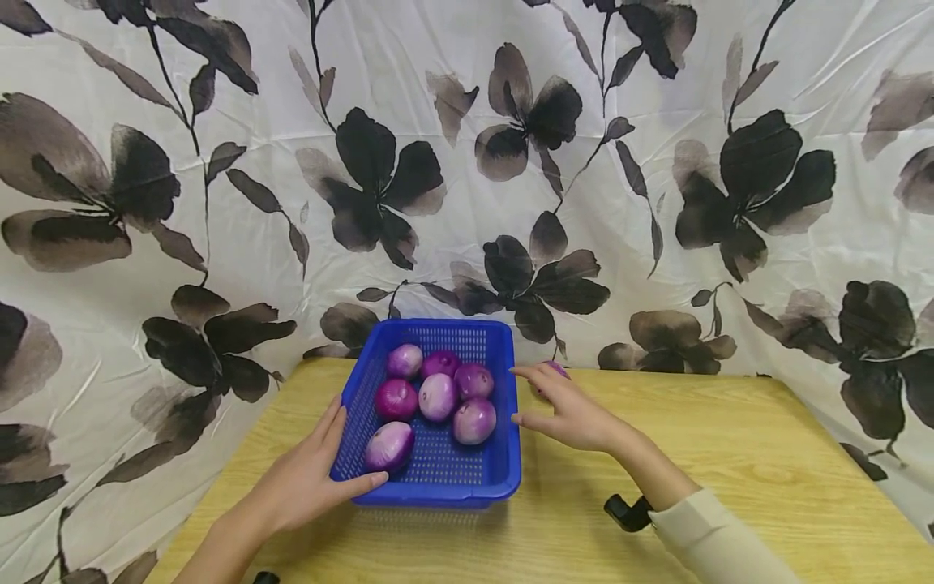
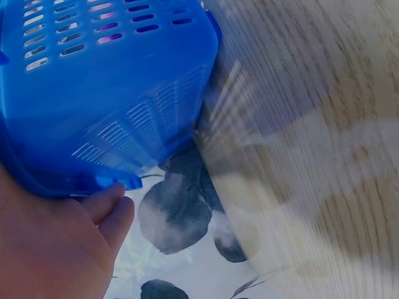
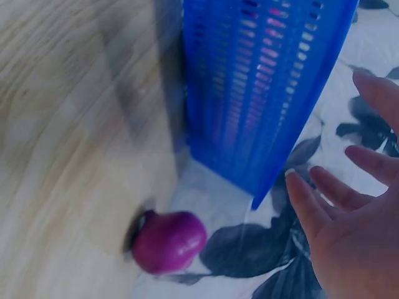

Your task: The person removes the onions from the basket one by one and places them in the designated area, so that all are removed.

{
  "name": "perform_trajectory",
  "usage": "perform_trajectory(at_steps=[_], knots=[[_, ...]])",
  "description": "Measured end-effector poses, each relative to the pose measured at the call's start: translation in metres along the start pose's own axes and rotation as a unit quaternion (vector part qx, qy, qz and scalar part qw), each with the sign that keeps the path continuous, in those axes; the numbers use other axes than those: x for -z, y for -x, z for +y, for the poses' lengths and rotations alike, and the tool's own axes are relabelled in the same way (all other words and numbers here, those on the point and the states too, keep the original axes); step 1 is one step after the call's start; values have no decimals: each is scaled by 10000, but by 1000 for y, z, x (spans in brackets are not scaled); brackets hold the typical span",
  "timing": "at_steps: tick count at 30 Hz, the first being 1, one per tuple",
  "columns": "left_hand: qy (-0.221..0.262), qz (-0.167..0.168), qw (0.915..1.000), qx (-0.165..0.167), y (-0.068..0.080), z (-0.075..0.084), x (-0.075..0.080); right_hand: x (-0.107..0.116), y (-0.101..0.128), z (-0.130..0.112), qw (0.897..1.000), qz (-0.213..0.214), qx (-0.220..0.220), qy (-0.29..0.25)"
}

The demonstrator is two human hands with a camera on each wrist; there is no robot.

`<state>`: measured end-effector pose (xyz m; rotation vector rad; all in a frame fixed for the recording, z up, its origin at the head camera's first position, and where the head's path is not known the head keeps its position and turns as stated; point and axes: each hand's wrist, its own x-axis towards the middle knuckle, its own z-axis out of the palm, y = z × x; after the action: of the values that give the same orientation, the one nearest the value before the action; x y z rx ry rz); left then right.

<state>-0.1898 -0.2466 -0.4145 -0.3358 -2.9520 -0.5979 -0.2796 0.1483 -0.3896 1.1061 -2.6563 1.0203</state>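
A blue plastic basket (image 1: 438, 491) with slotted walls stands on the table with several purple onions (image 1: 438, 397) inside. At its front left corner my left hand (image 1: 302, 478) grips the rim, thumb over the front edge and fingers along the left side. In the left wrist view, the fingertips (image 2: 115, 215) show at the basket's rim (image 2: 43, 187). My right hand (image 1: 576, 410) is spread beside the right wall, and the right wrist view shows its fingers apart from the basket (image 3: 249, 93). One onion (image 3: 169, 242) lies outside, to the basket's right, partly hidden behind the right hand in the head view.
The wooden table (image 1: 693, 454) stretches away to the right of the basket. A white cloth with dark flowers (image 1: 452, 203) hangs right behind the table's far edge. A black piece (image 1: 627, 513) shows beside the right wrist.
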Motion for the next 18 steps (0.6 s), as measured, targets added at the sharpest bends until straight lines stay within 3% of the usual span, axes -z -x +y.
perform_trajectory(at_steps=[6,18], knots=[[-17,-11,10000,25,1,0,0,-8,-6,-10,9994,-286,-85,-201],[8,70,10000,-32,1,-1,-2,-23,-26,-22,9958,-513,277,709]])
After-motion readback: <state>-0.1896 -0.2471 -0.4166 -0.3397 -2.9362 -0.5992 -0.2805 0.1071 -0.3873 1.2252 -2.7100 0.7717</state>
